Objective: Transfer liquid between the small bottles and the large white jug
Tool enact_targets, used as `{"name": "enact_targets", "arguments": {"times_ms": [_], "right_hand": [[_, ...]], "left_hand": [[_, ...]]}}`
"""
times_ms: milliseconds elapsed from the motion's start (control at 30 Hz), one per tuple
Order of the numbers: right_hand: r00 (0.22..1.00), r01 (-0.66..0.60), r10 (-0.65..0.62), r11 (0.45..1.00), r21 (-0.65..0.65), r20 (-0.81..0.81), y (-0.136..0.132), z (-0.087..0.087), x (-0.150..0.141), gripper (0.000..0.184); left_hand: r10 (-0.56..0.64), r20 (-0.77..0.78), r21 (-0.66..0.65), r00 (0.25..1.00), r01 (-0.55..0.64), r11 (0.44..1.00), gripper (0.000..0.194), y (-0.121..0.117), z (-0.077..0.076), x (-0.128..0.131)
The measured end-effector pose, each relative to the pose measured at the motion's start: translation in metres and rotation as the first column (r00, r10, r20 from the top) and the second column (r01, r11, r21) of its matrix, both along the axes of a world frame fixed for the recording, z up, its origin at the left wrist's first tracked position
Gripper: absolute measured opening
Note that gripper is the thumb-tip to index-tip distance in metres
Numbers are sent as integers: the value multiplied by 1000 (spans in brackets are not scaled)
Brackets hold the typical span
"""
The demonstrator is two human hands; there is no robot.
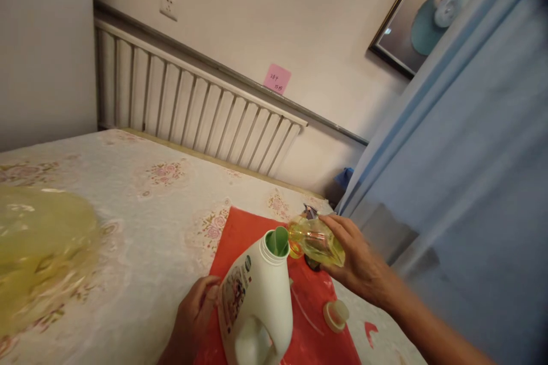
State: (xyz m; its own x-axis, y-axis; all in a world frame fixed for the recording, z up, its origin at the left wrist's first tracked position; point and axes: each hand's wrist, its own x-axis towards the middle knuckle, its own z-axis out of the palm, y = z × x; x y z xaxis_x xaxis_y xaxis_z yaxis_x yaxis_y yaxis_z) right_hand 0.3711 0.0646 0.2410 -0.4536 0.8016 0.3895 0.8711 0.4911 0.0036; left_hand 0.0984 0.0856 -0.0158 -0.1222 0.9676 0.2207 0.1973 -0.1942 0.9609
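Observation:
My right hand (pixel 357 259) is wrapped round a small clear bottle of yellow liquid (pixel 314 238), tipped on its side with its mouth at the green spout (pixel 277 240) of a white detergent jug (pixel 257 305). My left hand (pixel 194 313) is closed against the jug's left side, holding it upright on a red mat (pixel 310 325). A pale round cap (pixel 336 315) lies on the mat to the right of the jug.
The mat lies on a table covered with a floral cloth (pixel 149 228). A large yellowish translucent bag or container (pixel 40 251) sits at the left. A white radiator (pixel 192 108) runs along the wall behind. A blue curtain (pixel 462 171) hangs at the right.

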Motion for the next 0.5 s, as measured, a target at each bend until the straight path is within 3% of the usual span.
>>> {"name": "enact_targets", "arguments": {"times_ms": [500], "right_hand": [[992,-47,42,998,40,118,-3,19,-12,67]], "left_hand": [[-2,-57,-20,998,1,1000,32,4,0,-8]]}}
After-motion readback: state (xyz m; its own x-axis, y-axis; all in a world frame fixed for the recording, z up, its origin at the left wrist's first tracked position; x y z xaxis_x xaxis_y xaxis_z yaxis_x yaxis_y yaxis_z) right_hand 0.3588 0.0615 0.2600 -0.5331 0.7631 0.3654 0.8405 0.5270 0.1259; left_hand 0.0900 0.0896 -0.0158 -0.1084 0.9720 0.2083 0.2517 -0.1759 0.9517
